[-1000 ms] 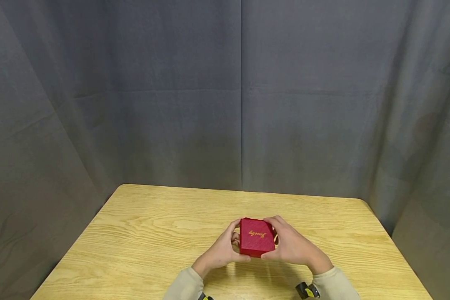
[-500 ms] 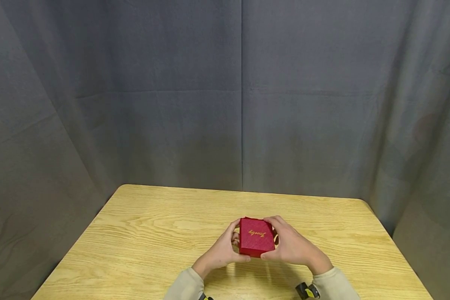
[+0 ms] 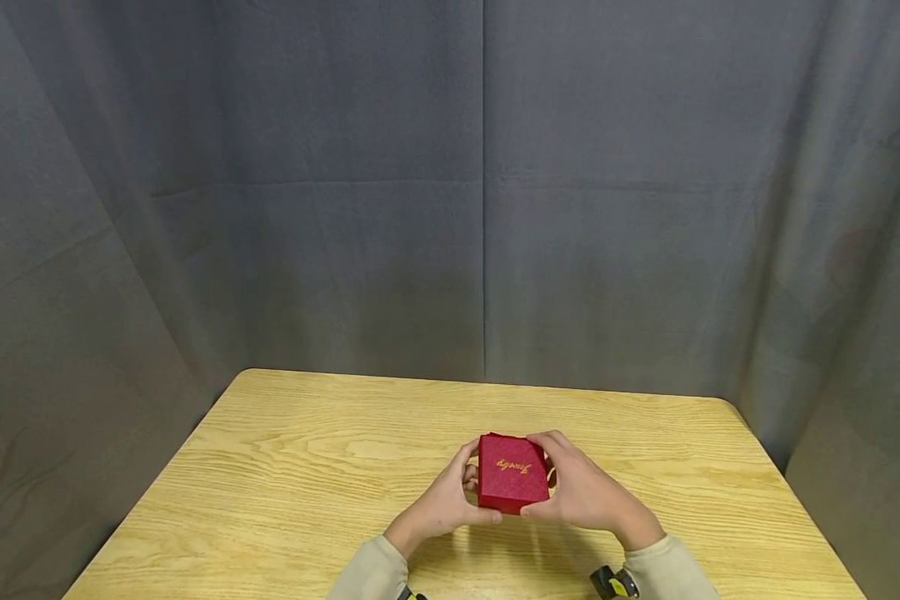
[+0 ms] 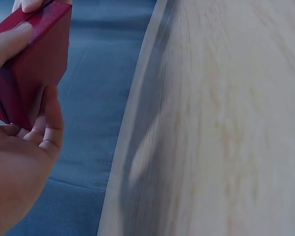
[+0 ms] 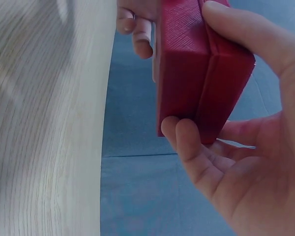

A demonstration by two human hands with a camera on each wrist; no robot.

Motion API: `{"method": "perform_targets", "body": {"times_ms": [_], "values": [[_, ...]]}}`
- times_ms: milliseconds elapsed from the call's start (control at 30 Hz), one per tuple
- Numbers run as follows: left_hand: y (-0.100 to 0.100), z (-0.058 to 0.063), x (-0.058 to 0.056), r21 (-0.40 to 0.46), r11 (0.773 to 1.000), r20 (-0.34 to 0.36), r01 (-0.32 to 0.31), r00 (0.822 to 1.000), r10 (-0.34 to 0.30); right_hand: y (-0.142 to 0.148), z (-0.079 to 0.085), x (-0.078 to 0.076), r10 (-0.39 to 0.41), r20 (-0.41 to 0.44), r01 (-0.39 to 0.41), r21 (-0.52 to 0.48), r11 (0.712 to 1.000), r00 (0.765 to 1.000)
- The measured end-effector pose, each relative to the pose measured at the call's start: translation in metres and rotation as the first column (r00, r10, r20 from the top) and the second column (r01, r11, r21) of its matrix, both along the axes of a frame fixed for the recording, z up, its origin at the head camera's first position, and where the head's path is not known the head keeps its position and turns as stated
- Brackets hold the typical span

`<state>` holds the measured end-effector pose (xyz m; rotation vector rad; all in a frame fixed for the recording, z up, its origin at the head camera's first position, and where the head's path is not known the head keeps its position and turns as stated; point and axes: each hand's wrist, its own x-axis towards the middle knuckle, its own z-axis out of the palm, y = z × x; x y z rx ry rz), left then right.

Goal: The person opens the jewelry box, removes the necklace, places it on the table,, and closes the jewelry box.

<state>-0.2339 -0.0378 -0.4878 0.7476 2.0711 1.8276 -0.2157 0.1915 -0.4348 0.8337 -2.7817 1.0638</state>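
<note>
A square red box [image 3: 512, 468], its textured top bearing upside-down gold script, is held up above a wood-grained table [image 3: 292, 500]. The left hand [image 3: 441, 503] and right hand [image 3: 591, 492] grip opposite sides, fingers and thumbs curved round it. Both wrist views reveal a seam along its sides, indistinct from the head.

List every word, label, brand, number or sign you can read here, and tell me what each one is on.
"Jewelry": gold script, upside down to the head camera, on the top face of the red box.
Black-and-yellow wrist gear: no lettering can be made out at this size.
No other text is readable in any view.
</note>
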Motion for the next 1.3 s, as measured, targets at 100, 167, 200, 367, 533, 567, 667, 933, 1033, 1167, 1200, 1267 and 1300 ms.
{"method": "perform_targets", "body": {"times_ms": [100,167,200,367,533,567,667,933,1033,1167,1200,1267,1300], "values": [[-0.0001,-0.0002,-0.0003,0.004,1.000,0.002,0.001,1.000,-0.001,-0.0006,0.0004,0.0001,0.004,-0.001,-0.004,0.000,1.000,1.000],[0.0002,-0.0004,-0.0006,0.005,1.000,-0.006,-0.001,1.000,0.001,-0.0008,0.0006,0.0002,0.007,-0.003,-0.007,-0.001,1.000,1.000],[0.0002,-0.0004,-0.0007,0.003,1.000,-0.011,-0.004,1.000,0.004,-0.0008,0.0007,0.0003,0.008,-0.003,-0.008,-0.001,1.000,1.000],[0.0003,0.0001,-0.0006,0.000,1.000,-0.027,-0.008,1.000,0.008,-0.0002,0.0004,0.0004,0.008,0.007,-0.008,-0.001,1.000,1.000],[0.0003,0.0004,-0.0006,0.011,1.000,-0.027,-0.001,1.000,0.001,0.0001,-0.0001,0.0000,0.003,0.011,-0.003,0.001,1.000,1.000],[0.0002,0.0003,-0.0006,0.012,1.000,-0.025,0.001,1.000,-0.001,0.0000,-0.0002,0.0000,0.004,0.009,-0.004,0.002,1.000,1.000],[0.0002,-0.0003,-0.0003,0.018,1.000,-0.016,0.006,1.000,-0.005,-0.0003,-0.0008,-0.0001,0.007,0.001,-0.007,0.010,1.000,1.000],[0.0003,-0.0015,-0.0006,0.040,0.999,-0.009,0.018,1.000,-0.018,-0.0006,-0.0010,0.0005,0.006,-0.008,-0.006,0.017,1.000,1.000],[-0.0001,-0.0014,-0.0008,0.037,0.999,-0.008,0.019,1.000,-0.018,-0.0008,-0.0002,0.0005,0.000,-0.005,0.000,0.015,1.000,1.000],[-0.0009,-0.0019,-0.0012,0.034,0.999,-0.008,0.017,1.000,-0.017,-0.0006,0.0011,0.0006,-0.001,0.003,0.001,0.004,1.000,1.000],[-0.0011,-0.0022,-0.0015,0.033,0.999,-0.009,0.016,1.000,-0.015,-0.0006,0.0013,0.0006,-0.001,0.005,0.001,0.002,1.000,1.000],[-0.0013,-0.0026,-0.0017,0.032,0.999,-0.008,0.015,1.000,-0.015,-0.0005,0.0014,0.0005,0.001,0.005,-0.001,0.001,1.000,1.000],[-0.0013,-0.0029,-0.0018,0.032,0.999,-0.008,0.014,1.000,-0.014,-0.0005,0.0012,0.0003,0.001,0.004,-0.001,0.001,1.000,1.000]]}}
